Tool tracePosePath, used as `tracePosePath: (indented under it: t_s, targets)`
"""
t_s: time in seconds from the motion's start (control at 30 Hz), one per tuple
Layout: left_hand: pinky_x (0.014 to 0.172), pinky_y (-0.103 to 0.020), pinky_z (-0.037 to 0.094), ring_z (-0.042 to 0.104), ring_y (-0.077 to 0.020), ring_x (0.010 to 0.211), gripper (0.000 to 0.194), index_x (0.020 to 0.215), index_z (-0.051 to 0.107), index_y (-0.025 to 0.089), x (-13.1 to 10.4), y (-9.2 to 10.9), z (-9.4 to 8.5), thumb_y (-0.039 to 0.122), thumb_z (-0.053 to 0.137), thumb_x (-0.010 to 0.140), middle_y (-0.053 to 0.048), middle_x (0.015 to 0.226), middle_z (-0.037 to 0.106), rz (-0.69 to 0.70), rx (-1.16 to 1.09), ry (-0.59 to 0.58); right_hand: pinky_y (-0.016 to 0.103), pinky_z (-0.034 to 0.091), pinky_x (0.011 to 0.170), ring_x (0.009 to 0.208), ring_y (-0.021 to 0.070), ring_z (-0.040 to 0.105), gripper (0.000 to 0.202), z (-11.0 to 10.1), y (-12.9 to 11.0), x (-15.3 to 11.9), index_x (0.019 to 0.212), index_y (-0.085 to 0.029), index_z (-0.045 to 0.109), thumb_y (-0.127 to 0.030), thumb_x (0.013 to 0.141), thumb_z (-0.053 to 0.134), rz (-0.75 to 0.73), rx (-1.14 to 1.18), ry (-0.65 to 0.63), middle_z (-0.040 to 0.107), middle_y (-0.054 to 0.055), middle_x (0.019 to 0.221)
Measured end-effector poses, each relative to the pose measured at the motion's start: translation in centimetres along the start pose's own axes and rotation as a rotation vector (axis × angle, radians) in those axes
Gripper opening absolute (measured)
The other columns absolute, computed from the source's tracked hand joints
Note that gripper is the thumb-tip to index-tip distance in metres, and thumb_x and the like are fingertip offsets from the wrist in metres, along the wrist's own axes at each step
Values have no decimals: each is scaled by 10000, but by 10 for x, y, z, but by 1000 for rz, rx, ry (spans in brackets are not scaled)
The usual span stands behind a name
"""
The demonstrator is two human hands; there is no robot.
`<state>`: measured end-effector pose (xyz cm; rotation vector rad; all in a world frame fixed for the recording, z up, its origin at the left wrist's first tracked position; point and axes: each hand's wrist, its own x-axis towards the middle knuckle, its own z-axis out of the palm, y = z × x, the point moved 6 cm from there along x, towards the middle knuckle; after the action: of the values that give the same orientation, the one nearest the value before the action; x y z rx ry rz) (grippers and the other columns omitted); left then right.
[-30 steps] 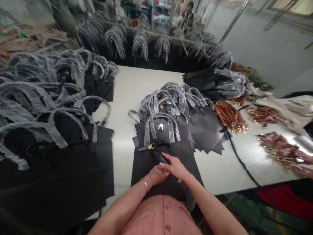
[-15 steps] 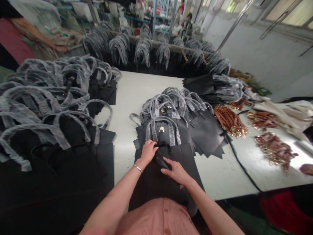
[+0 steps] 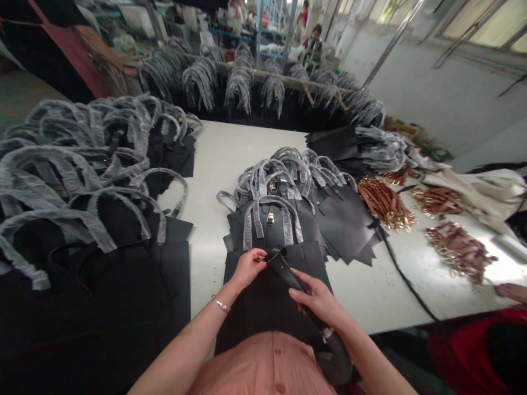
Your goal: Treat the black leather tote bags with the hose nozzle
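My right hand [image 3: 315, 293] wraps round a black tubular nozzle [image 3: 284, 270] with a wide, flat open end that points up and left. A metal clamp joins it to a thick black hose [image 3: 341, 356] that bends down past my waist. Just left of the nozzle mouth, the fingers of my left hand [image 3: 249, 269] are pinched on what looks like a short black strap [image 3: 270, 254], mostly hidden. Beneath both hands lies a black bag panel [image 3: 263, 296]. Beyond it are stacked panels with plastic-wrapped handles [image 3: 298, 219] and a gold clasp [image 3: 270, 218].
Black bag panels with wrapped handles [image 3: 94, 230] cover the left side of the white table [image 3: 209, 219]. Brown straps with gold hooks [image 3: 385, 203] lie at right, past a black cord [image 3: 405, 280]. More handles [image 3: 239, 88] hang on a rail behind. Another person's hand [image 3: 513, 291] rests at the right edge.
The nozzle has swung up, showing its flat mouth and hose clamp, as my right hand moved slightly right and down. My left hand shifted a little lower, beside the nozzle mouth.
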<state>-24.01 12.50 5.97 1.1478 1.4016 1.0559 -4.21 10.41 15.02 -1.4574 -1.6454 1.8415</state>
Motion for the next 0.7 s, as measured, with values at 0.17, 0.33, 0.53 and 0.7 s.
tracePosePath:
  t_s: [0.17,0.33,0.53,0.7]
  targets:
    - [633,-235,470,619,-140,684,261,919,622,139,-12,-7,15,184,683,670,-25,767,668,-78,-177,29,236,443,473,494,112,548,678,-3,-5,-3,1372,-192,465,-380,761,690,52,127,41,609,-36,687]
    - [618,-235,479,622,-143,677,197,905,645,148,-24,7,20,234,659,728,-34,782,677,-28,-124,55,228,436,465,493,100,554,680,-3,-4,-12,1344,-202,493,-391,732,720,127,171,-42,634,-23,754]
    - [641,-246,498,638,-158,711,200,913,653,153,-34,11,22,241,668,734,-46,828,693,-17,-67,89,235,442,474,501,105,552,731,-17,-6,-19,1368,-199,460,-420,723,721,95,199,93,639,-23,743]
    - [669,-265,510,644,-170,736,158,898,660,162,-40,8,28,266,634,781,-48,835,692,3,-28,89,236,439,470,493,104,553,687,-7,-1,-26,1337,-192,501,-392,720,727,123,158,-23,640,-20,750]
